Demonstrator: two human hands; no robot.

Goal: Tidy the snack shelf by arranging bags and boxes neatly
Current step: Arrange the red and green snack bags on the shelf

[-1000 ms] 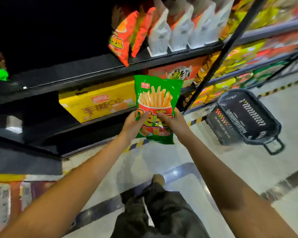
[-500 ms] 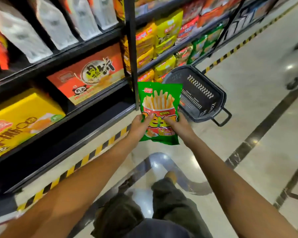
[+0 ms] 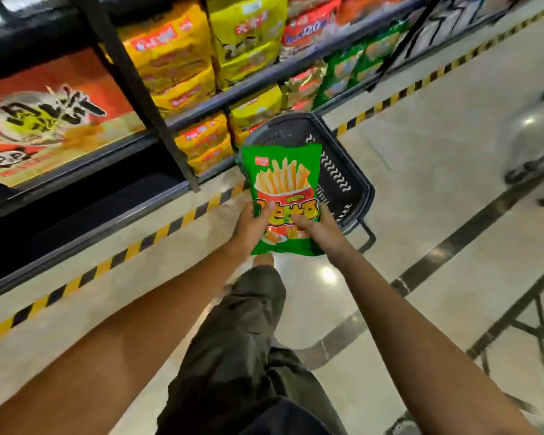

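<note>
We hold one green snack bag (image 3: 282, 196), printed with fries, out in front of us at about waist height. Our left hand (image 3: 252, 227) grips its lower left edge, thumb curled over the front; our right hand (image 3: 317, 230) pinches the lower right edge the same way. The bag stands upright in the air, touching nothing else.

Over the last second the view has swung to the right along the aisle. The white pouches and the yellow box have slid out of sight, and a section of shelf (image 3: 258, 81) packed with yellow, red and green bags now fills the top of the view. The bag is now held in front of one black shopping basket (image 3: 352, 180) on the floor, just beside the shelf base. We judge that we are carrying the bag toward matching green bags (image 3: 358, 62) further along, so it is not yet placed.

Counted: one bag in hand, two hands on it, one basket, one large red box (image 3: 44, 120) on the left shelf. The shelved bags are too blurred and overlapped to count.
</note>
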